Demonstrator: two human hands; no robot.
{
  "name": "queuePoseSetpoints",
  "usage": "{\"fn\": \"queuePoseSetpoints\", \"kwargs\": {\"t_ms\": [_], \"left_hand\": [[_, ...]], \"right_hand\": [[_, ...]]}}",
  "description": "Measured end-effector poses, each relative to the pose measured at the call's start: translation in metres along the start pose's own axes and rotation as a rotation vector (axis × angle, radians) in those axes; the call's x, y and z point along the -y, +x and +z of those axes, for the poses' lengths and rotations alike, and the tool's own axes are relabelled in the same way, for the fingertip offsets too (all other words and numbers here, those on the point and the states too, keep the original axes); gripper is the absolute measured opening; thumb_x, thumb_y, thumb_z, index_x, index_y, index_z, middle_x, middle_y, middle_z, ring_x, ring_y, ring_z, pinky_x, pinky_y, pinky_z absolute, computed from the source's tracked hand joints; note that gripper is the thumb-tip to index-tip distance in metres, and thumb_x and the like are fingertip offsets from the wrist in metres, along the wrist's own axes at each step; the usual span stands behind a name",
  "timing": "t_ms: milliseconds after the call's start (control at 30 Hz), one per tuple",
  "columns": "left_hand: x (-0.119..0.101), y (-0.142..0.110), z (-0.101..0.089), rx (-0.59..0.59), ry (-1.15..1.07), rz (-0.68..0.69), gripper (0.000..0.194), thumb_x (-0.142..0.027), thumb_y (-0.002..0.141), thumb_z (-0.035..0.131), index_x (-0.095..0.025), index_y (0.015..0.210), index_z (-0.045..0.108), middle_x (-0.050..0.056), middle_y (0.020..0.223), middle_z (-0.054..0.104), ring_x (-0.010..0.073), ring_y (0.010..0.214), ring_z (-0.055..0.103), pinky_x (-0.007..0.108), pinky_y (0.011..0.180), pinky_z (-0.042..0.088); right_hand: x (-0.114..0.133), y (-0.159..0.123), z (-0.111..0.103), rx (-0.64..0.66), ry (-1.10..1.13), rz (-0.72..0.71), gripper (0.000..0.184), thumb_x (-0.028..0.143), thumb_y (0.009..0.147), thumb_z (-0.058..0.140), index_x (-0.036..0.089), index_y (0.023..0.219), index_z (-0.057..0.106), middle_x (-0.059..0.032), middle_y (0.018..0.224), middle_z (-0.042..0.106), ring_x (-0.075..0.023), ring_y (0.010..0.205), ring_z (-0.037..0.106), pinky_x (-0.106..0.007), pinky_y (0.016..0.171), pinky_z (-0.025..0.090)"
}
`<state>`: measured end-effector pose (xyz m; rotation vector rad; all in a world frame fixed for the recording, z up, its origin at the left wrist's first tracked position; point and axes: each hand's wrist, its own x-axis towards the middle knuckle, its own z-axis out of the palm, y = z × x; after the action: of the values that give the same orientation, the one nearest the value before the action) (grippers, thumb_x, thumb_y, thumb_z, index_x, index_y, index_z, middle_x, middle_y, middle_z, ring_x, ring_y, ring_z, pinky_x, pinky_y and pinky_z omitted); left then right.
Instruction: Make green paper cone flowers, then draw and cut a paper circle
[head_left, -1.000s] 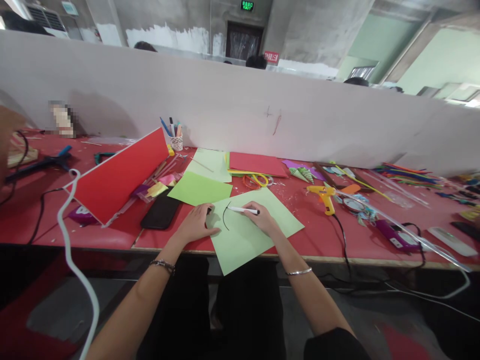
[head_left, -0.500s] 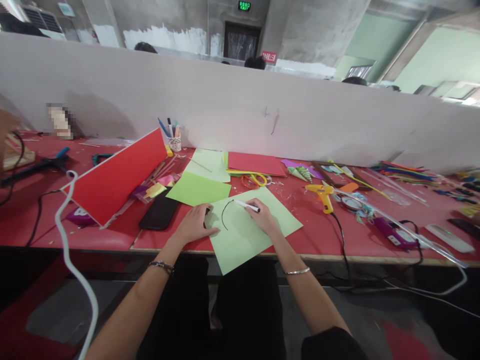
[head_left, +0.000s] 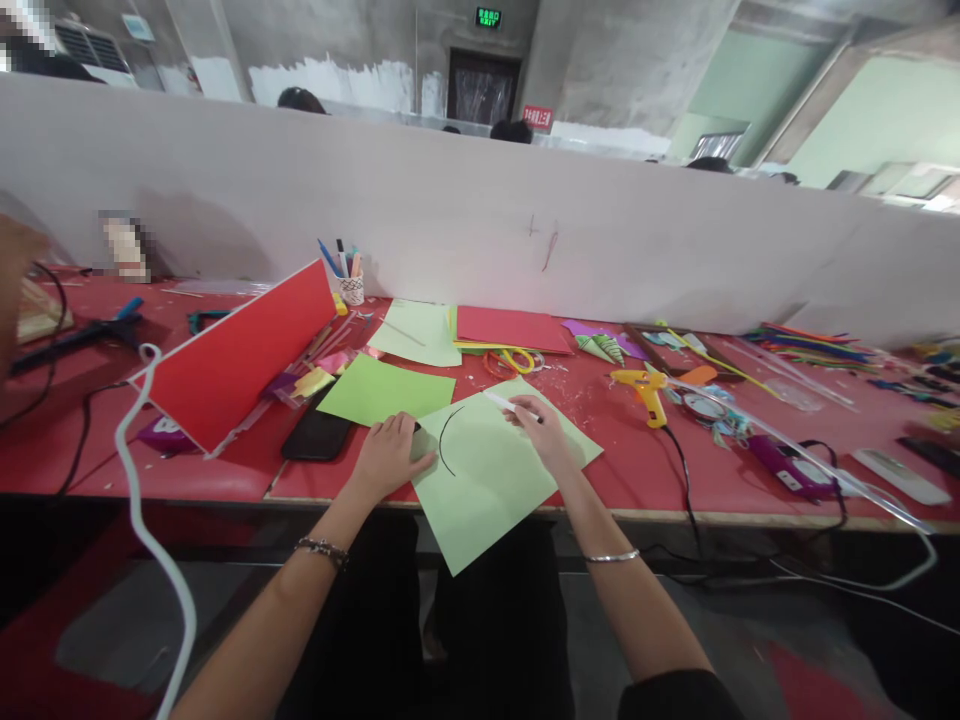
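Note:
A light green sheet of paper (head_left: 495,490) lies at the table's front, its near corner hanging past the edge. A black curved line is drawn on its left part. My left hand (head_left: 388,455) lies on the sheet's left edge, thumb apart from the fingers; a small dark thing, too small to name, shows at its fingertips. Pinched in my right hand (head_left: 541,430) is a white marker (head_left: 501,402) with a black end, its tip above the sheet, right of the line. I cannot tell whether the tip touches. Beyond my left hand lies a brighter green sheet (head_left: 386,388).
A black phone (head_left: 319,430) and a leaning red board (head_left: 244,355) are on the left. Stacked red paper (head_left: 514,328) and a pen cup (head_left: 350,288) stand at the back. To the right lie a yellow glue gun (head_left: 643,392) with its cord and a purple device (head_left: 791,468).
My right hand and the marker have shifted right, off the end of the black line. The light green sheet has turned slightly and slid nearer; the brighter sheet has moved a little left.

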<state>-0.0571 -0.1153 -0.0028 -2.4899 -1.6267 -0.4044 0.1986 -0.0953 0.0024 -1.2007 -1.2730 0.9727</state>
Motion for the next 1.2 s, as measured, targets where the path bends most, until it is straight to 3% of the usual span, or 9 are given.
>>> {"fn": "queuePoseSetpoints", "kwargs": {"t_ms": [100, 200, 400, 567, 667, 833, 933, 1033, 1200], "left_hand": [[-0.004, -0.004, 0.004, -0.042, 0.033, -0.046, 0.041, -0.048, 0.076, 0.043, -0.011, 0.095, 0.046, 0.015, 0.096, 0.052, 0.0287, 0.096, 0.047, 0.039, 0.079, 0.038], [-0.003, -0.005, 0.007, -0.060, -0.036, -0.072, 0.047, -0.049, 0.075, 0.044, -0.010, 0.102, 0.041, 0.018, 0.105, 0.049, 0.0290, 0.103, 0.045, 0.039, 0.086, 0.037], [0.003, 0.005, -0.003, 0.042, -0.095, -0.110, 0.052, -0.053, 0.068, 0.052, -0.011, 0.096, 0.041, 0.015, 0.095, 0.051, 0.0305, 0.094, 0.049, 0.040, 0.078, 0.040], [0.001, 0.018, -0.012, 0.129, -0.317, -0.163, 0.025, -0.032, 0.076, 0.046, -0.014, 0.091, 0.038, 0.011, 0.088, 0.053, 0.0246, 0.085, 0.054, 0.034, 0.069, 0.043], [0.001, 0.023, -0.018, 0.067, -0.452, -0.188, 0.011, -0.023, 0.080, 0.037, -0.016, 0.088, 0.037, 0.009, 0.084, 0.053, 0.0213, 0.081, 0.055, 0.033, 0.069, 0.043], [0.009, 0.013, -0.029, -0.089, -0.613, -0.109, 0.014, -0.033, 0.082, 0.037, -0.019, 0.082, 0.038, 0.002, 0.076, 0.049, 0.0156, 0.072, 0.051, 0.029, 0.068, 0.043], [0.015, 0.000, -0.025, -0.259, -0.663, -0.316, 0.018, -0.036, 0.081, 0.036, -0.020, 0.074, 0.034, -0.001, 0.069, 0.044, 0.0135, 0.065, 0.048, 0.026, 0.063, 0.043], [0.016, -0.011, -0.014, -0.352, -0.591, -0.566, 0.018, -0.035, 0.080, 0.036, -0.021, 0.070, 0.032, -0.001, 0.062, 0.043, 0.0144, 0.060, 0.047, 0.027, 0.059, 0.042], [0.002, -0.019, -0.006, -0.179, -0.346, -0.607, 0.013, -0.032, 0.079, 0.037, -0.020, 0.077, 0.040, 0.005, 0.069, 0.054, 0.0216, 0.069, 0.056, 0.030, 0.057, 0.041]], "right_hand": [[0.009, -0.008, 0.001, 0.057, -0.052, -0.009, 0.024, 0.035, 0.073, 0.052, 0.017, 0.087, 0.057, -0.0046, 0.078, 0.063, -0.0152, 0.071, 0.060, -0.030, 0.069, 0.046], [0.007, -0.012, -0.001, 0.027, -0.080, 0.002, 0.025, 0.037, 0.073, 0.052, 0.018, 0.087, 0.057, -0.0046, 0.077, 0.063, -0.0159, 0.071, 0.060, -0.030, 0.068, 0.046], [-0.010, -0.021, -0.013, -0.054, -0.085, 0.041, 0.028, 0.041, 0.071, 0.054, 0.017, 0.085, 0.056, -0.0053, 0.077, 0.063, -0.0167, 0.070, 0.060, -0.032, 0.069, 0.047], [-0.009, -0.025, -0.023, -0.099, -0.105, 0.019, 0.029, 0.041, 0.071, 0.053, 0.017, 0.086, 0.057, -0.0053, 0.077, 0.063, -0.0155, 0.068, 0.059, -0.031, 0.067, 0.046], [-0.001, -0.026, -0.032, -0.151, -0.092, 0.000, 0.027, 0.038, 0.071, 0.054, 0.016, 0.087, 0.057, -0.0052, 0.076, 0.063, -0.0147, 0.068, 0.058, -0.031, 0.068, 0.046], [0.021, -0.035, -0.040, -0.275, -0.089, -0.092, 0.023, 0.035, 0.073, 0.052, 0.016, 0.086, 0.056, -0.0047, 0.075, 0.062, -0.0136, 0.066, 0.057, -0.031, 0.067, 0.047], [0.036, -0.043, -0.036, -0.302, -0.084, -0.171, 0.024, 0.035, 0.076, 0.050, 0.017, 0.090, 0.055, -0.0053, 0.079, 0.061, -0.0138, 0.067, 0.056, -0.032, 0.066, 0.047], [0.045, -0.045, -0.027, -0.235, -0.046, -0.213, 0.022, 0.034, 0.077, 0.049, 0.019, 0.091, 0.055, -0.0048, 0.080, 0.060, -0.0141, 0.069, 0.056, -0.032, 0.068, 0.047], [0.041, -0.033, -0.009, -0.025, 0.019, -0.127, 0.021, 0.036, 0.076, 0.050, 0.019, 0.087, 0.056, -0.0039, 0.076, 0.061, -0.0138, 0.066, 0.056, -0.032, 0.067, 0.048]]}}
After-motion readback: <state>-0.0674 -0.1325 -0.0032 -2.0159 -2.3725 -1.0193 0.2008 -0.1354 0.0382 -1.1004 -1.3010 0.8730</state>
